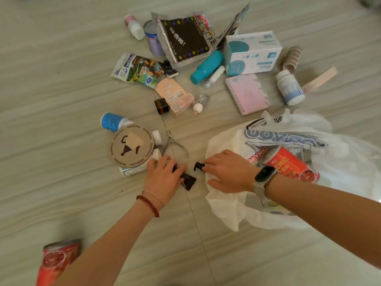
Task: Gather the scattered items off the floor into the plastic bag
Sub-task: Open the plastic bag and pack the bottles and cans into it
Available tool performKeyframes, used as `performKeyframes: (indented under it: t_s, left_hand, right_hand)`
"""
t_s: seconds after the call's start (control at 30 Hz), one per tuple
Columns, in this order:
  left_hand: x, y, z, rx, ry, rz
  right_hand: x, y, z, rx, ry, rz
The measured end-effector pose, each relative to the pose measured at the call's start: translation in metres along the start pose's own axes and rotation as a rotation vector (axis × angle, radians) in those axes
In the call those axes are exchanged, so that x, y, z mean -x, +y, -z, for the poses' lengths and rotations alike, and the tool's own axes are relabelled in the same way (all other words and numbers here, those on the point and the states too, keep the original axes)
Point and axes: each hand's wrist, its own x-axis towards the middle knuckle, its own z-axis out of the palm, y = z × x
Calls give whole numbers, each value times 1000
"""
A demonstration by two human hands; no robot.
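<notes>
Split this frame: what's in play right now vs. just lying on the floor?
In play:
left hand on a black packet
right hand pinching a black clip
plastic bag, open

Lying about:
cuticle nippers
round card
pink notebook
teal bottle
mask box

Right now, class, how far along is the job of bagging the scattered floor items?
Early. Done: a red printed can and a pink leopard-print tube already lie in the white plastic bag. In hand: the left hand holds a black sachet; the right hand pinches a black pump top. Left: teal bottle, pink spiral notebook, many others.
</notes>
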Motion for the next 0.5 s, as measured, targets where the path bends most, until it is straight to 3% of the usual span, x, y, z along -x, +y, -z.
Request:
performKeyframes:
  t_s: [0.17, 0.3, 0.4, 0.5]
  left_hand:
    - [26, 3, -12, 149, 64, -13]
    - [40, -1, -6, 300, -25, 97]
    - [48, -7, 14, 628, -1, 444]
    - [45, -9, 50, 864, 258, 778]
  right_hand:
    - [-12, -9, 1, -48, 79, -232]
    - [-33, -27, -4, 103, 26, -234]
    - [-38, -33, -5, 105, 74, -207]
    - [-28, -30, 17, -173, 257, -190]
